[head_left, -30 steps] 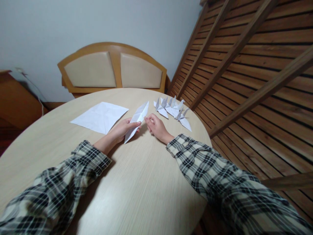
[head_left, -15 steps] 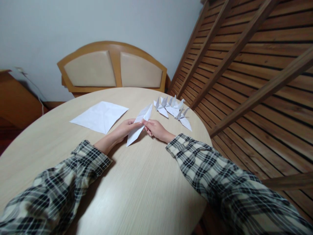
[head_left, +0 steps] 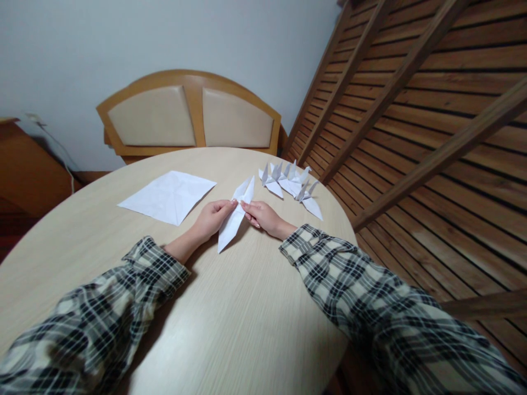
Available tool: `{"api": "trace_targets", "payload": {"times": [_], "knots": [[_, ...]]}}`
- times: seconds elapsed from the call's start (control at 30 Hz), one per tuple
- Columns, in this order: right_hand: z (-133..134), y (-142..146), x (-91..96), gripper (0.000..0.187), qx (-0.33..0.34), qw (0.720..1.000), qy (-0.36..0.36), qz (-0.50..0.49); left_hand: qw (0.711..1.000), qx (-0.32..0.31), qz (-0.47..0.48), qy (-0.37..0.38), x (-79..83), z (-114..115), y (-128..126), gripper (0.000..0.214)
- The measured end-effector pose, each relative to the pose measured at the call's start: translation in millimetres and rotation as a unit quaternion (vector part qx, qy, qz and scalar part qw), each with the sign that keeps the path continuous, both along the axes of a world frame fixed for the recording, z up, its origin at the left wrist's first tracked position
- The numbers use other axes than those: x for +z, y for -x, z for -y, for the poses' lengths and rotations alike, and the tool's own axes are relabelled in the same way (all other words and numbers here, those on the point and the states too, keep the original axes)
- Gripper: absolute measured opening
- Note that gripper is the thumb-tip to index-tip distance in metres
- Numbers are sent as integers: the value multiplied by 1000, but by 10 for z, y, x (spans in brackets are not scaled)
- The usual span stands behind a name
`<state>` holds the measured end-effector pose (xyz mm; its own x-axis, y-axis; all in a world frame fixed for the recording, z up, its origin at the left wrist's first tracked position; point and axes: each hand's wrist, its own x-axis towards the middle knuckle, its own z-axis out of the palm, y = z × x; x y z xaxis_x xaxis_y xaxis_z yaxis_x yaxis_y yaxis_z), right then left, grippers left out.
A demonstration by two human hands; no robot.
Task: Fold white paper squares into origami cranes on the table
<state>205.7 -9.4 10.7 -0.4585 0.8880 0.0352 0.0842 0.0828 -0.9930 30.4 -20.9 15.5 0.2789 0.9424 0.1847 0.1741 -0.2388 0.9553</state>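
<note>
holding a narrow diamond of folded white paper [head_left: 234, 219] low over a round table of pale wood-grain laminate [head_left: 247, 307], toward the far edge and a little right of the middle. pinching it at mid-length from both sides: with the left hand [head_left: 211, 218], fingers curled in and thumb tip pressed to the paper's left edge; with the right hand [head_left: 262, 215], fingers drawn narrow and closed on the paper's right edge. tilted, with the lower point aimed back at the near edge and the split upper point aimed at the far right edge; cannot tell whether the lower point rests on the surface. toward the far left edge, lying flat and well apart from the hands: a creased square sheet of white paper [head_left: 168, 196]. just beyond the right hand, close to the far right edge: a cluster of small folded white paper cranes [head_left: 290, 184], some touching one another. on both forearms: sleeves of black-and-cream plaid fabric [head_left: 123, 307]. behind the far edge: a wooden chair back with two beige padded panels [head_left: 189, 115].
</note>
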Motion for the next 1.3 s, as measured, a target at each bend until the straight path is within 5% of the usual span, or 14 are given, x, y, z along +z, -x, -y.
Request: {"api": "trace_targets", "payload": {"times": [0.37, 0.9, 1.3], "knots": [[-38, -42, -35, 39, -12, 999, -5, -42, 995, -54, -76, 32, 64, 81, 4, 38], [-99, -31, -119, 61, -36, 998, 15, -57, 988, -100, -47, 110, 180, 151, -22, 37], [-104, -30, -104, 53, -65, 992, 28, -109, 986, -103, -34, 124, 196, 159, -15, 34]]}}
